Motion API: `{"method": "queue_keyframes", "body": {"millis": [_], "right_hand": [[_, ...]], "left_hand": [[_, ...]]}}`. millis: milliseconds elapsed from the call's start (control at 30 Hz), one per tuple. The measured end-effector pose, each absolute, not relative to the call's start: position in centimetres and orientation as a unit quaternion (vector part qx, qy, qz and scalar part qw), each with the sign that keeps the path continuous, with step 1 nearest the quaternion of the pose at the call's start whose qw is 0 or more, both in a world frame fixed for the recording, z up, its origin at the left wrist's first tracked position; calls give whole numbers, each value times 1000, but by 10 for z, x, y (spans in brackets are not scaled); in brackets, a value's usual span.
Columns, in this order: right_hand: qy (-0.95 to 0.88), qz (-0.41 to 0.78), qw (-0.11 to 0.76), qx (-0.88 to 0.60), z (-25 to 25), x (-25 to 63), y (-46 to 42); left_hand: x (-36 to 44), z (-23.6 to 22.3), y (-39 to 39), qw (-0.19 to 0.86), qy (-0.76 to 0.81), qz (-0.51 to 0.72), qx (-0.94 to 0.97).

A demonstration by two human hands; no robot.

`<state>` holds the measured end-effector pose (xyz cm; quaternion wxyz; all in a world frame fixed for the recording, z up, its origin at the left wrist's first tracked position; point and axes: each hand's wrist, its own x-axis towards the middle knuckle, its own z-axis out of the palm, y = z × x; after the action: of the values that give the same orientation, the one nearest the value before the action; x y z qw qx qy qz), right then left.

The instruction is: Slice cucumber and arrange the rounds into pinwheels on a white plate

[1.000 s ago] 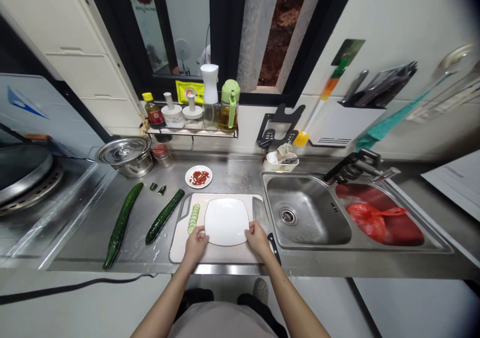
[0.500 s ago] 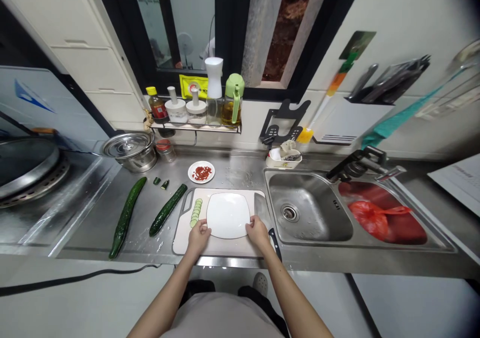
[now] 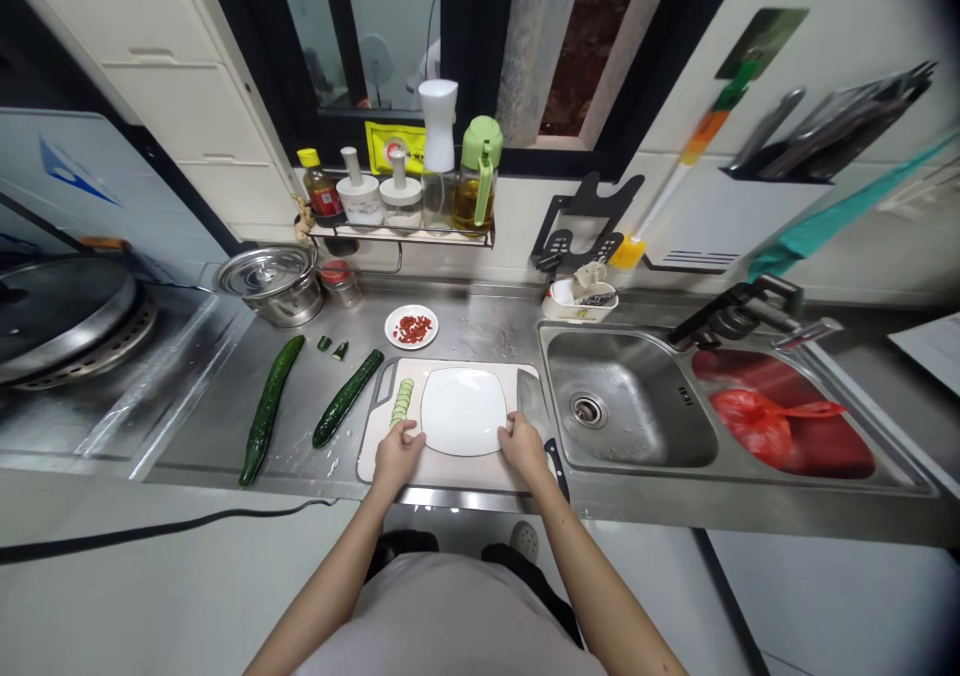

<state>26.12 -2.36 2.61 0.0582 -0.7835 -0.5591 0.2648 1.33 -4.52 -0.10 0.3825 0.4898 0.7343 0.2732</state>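
A white square plate with rounded corners [image 3: 464, 411] lies over the middle of a pale cutting board [image 3: 450, 473]. My left hand [image 3: 398, 455] is at the plate's lower left edge, thumb and forefinger pinched close about the rim. At the lower right edge, my right hand [image 3: 524, 448] holds the rim between thumb and fingers. Left of the plate, a row of cucumber slices [image 3: 402, 402] lies on the board. A knife with a black handle [image 3: 556, 468] rests along the board's right side, its blade partly behind my right hand.
A cut cucumber [image 3: 348, 398], a longer cucumber [image 3: 271, 411] and two cucumber ends [image 3: 340, 350] lie on the steel counter to the left. Behind the board stands a small plate of chopped red pieces [image 3: 412, 340]. The sink [image 3: 630, 401] is at right, a lidded pot [image 3: 279, 286] back left.
The camera view has shifted slightly, so the counter appears higher and farther right. Plate and board keep their places relative to each other, and both hands stay at the plate's edges.
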Motion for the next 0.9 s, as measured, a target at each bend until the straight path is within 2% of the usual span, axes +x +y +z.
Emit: {"method": "queue_keyframes", "body": {"millis": [100, 367, 600, 800, 900], "right_hand": [[-570, 242, 91, -780, 32, 266, -29], [-553, 242, 268, -751, 29, 276, -39], [-562, 243, 302, -731, 26, 273, -44], [-569, 241, 310, -722, 23, 273, -49], [-579, 244, 319, -710, 30, 271, -49]], "left_hand": [[-4, 7, -49, 316, 764, 233, 512], [-20, 5, -47, 222, 796, 151, 543], [-16, 4, -42, 202, 797, 132, 554], [-14, 3, -42, 220, 787, 228, 529], [-12, 5, -39, 291, 763, 333, 473]]}}
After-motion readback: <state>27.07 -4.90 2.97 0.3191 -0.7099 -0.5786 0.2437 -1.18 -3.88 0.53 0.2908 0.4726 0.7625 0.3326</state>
